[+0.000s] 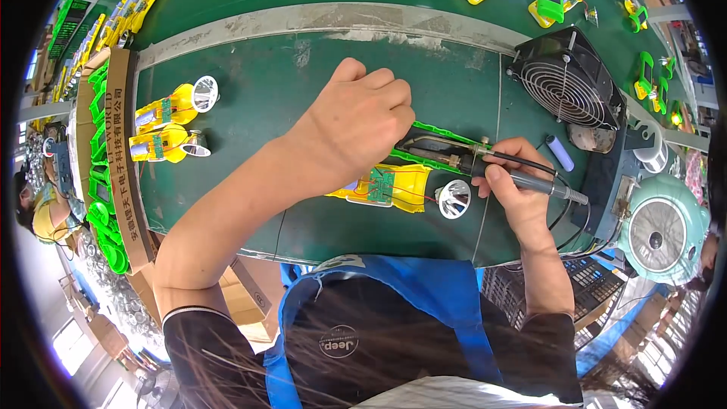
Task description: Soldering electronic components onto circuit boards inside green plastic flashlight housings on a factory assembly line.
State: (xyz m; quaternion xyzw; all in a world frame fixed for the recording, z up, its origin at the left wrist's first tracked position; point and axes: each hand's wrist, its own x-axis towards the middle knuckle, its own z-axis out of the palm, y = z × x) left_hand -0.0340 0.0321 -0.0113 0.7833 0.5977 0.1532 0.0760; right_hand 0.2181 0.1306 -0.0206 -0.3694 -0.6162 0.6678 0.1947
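Two pieces of printing stand out: a line of dark characters along the side of the brown cardboard carton (120,144) at the left end of the green-topped surface (257,68), and a pale round emblem with lettering on the black fabric (333,310) over the person's chest, edged by blue cloth (454,295). The bare left grip (367,110) is curled closed at the left end of a narrow, bright green plastic frame (441,131); the back of the hand hides the fingertips, so what they have hold of cannot be told. The right grip (517,185) is wrapped closed around a dark grey, pen-shaped soldering iron (539,184) by the frame's right end; whether it also touches the frame is unclear. The frame slants between the two, at mid-surface. Just below it lies a yellow plastic housing (415,182) with a green circuit board (376,184), and to its right a silver, bowl-shaped reflector (453,199). Farther right are a purple-blue cylindrical battery cell (560,153) and a square black fan (564,91) with a ringed wire guard. More bright green plastic parts (113,254) fill the carton.
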